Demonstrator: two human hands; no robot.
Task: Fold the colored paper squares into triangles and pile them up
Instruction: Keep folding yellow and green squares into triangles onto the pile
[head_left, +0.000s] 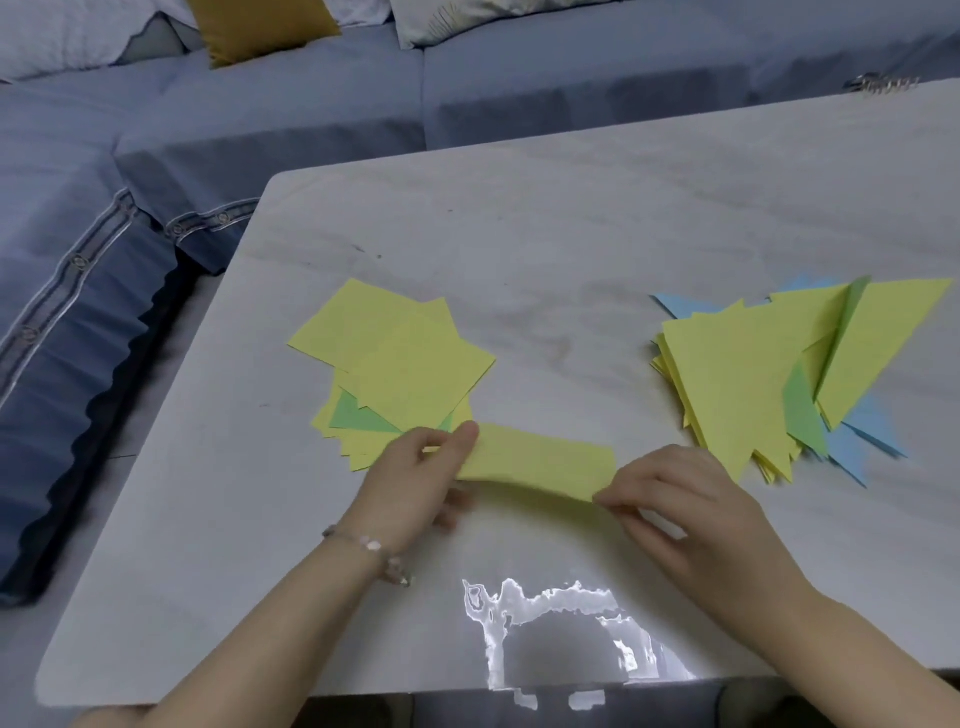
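This is looking like a living room in a home. A pale marble-patterned table (571, 218) is filling the near and right part of the view, and a blue-grey sofa (322, 98) is wrapping around its far and left sides. A mustard cushion (260, 28) and white patterned pillows (67, 36) are leaning against the sofa back at the far left. Button-trimmed piping (78, 260) is running along the sofa's seat edge on the left.
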